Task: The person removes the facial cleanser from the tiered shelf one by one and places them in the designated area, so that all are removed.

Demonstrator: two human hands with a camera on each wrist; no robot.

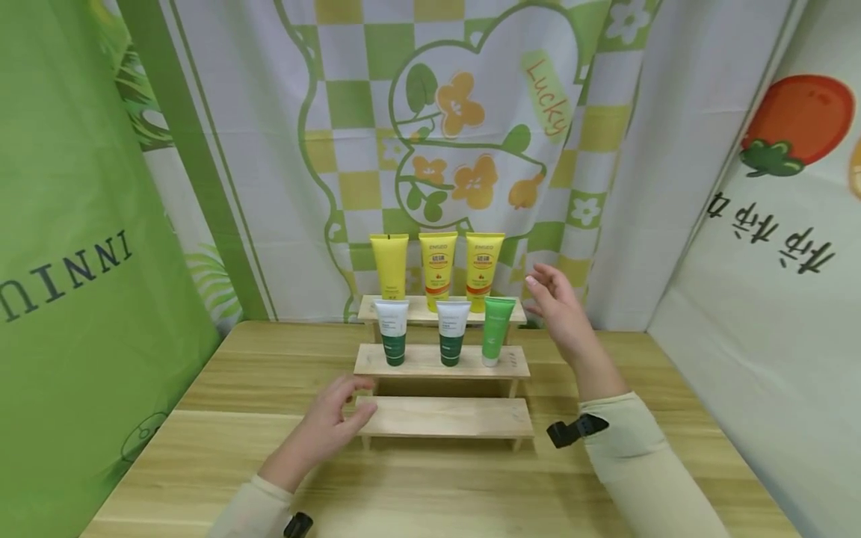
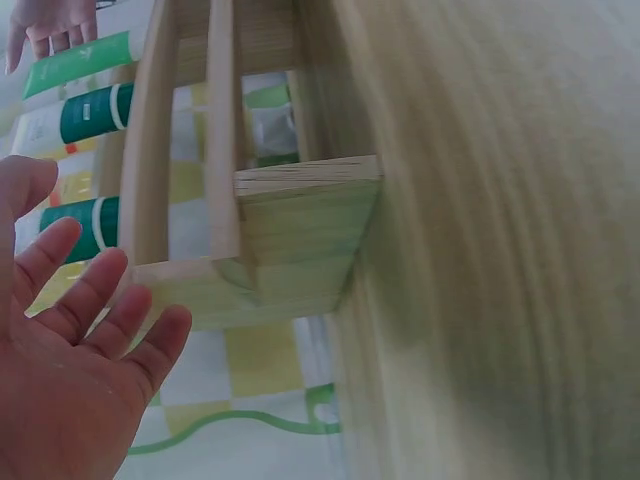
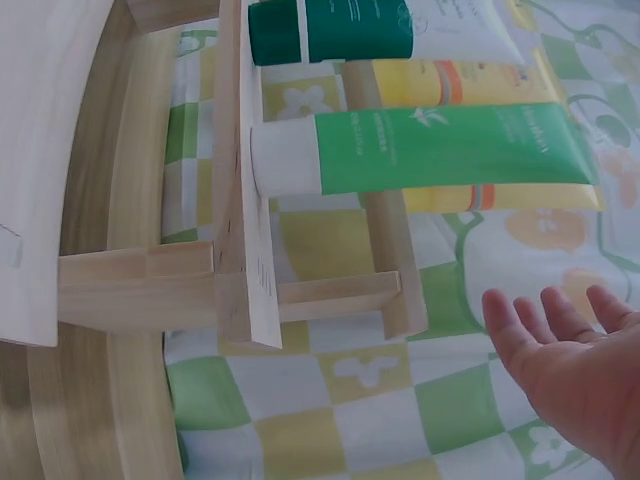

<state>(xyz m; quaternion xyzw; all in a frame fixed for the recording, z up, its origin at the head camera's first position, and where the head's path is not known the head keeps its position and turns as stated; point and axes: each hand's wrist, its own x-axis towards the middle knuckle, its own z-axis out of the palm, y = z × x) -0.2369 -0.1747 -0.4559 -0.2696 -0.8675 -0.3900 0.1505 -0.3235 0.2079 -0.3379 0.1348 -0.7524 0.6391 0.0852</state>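
A three-tier wooden stand (image 1: pixel 444 415) is in the middle of the head view. Three yellow tubes stand upright on its top tier: a left one (image 1: pixel 390 265), a middle one (image 1: pixel 438 269) and a right one (image 1: pixel 483 270). On the middle tier are two white-and-green tubes, left (image 1: pixel 393 331) and centre (image 1: pixel 452 332), and a green tube (image 1: pixel 496 330) at the right end. My left hand (image 1: pixel 331 415) is beside the bottom tier's left end, fingers loosely bent and holding nothing. Right of the top tier, my right hand (image 1: pixel 557 308) is raised with relaxed fingers, holding nothing.
The stand rests on a wood-grain table (image 1: pixel 269 373). Behind it hangs a green-and-yellow checked curtain (image 1: pixel 356 112). A green cloth (image 1: pixel 81 336) closes off the left side, and a white printed cloth (image 1: pixel 760 314) the right.
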